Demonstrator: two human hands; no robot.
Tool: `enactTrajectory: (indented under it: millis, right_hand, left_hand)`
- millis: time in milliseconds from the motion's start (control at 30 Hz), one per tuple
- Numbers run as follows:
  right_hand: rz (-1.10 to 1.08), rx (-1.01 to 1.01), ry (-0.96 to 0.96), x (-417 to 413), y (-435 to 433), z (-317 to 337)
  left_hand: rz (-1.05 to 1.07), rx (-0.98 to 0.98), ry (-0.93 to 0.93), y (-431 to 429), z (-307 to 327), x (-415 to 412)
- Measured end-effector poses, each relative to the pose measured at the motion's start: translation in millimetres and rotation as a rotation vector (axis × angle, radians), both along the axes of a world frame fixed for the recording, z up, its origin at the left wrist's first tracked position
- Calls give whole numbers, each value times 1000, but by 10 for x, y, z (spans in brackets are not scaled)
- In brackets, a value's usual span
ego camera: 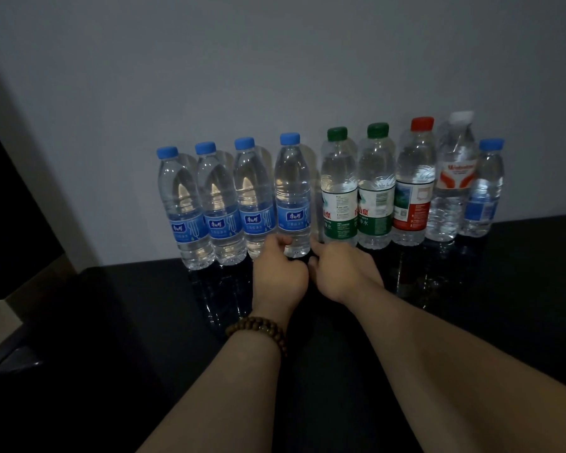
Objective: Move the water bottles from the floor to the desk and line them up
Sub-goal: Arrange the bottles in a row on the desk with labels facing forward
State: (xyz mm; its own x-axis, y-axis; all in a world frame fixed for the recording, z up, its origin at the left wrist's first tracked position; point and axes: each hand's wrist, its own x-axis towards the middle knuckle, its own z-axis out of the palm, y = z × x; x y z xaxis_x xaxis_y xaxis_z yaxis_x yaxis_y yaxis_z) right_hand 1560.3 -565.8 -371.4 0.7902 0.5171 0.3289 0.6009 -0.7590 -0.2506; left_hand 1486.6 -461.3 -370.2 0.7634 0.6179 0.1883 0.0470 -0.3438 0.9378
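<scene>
I am observing the blue-capped bottle [292, 191] standing upright on the desk [504, 289], fourth in a row of nine bottles [339, 191] along the wall [275, 60]. The left hand [280, 273] is curling round its base; the right hand [343, 273] is touching its other side, grip I cannot tell

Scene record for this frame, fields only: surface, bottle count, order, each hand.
surface: dark desk against a grey wall
bottles on desk: nine, upright, one row along the wall
order, left to right: three blue-cap bottles, fourth blue-cap bottle, two green-cap bottles, red-cap bottle, white-cap bottle, small blue-cap bottle
left hand: holds the fourth blue-cap bottle at its base; beaded bracelet on the wrist
right hand: curled at that bottle's right side; hold unclear
</scene>
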Motion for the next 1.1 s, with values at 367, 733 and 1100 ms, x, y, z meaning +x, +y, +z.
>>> enactTrajectory:
  millis: [367, 733, 1100]
  right_hand:
    - [1, 1, -30, -26, -8, 10]
    - [7, 31, -17, -56, -22, 27]
    - [-2, 53, -44, -76, -6, 27]
  left_hand:
    - [-8, 8, 19, -39, 52, -26]
    - [34, -4, -2, -27, 45, -31]
    - [153, 16, -41, 31, -25, 28]
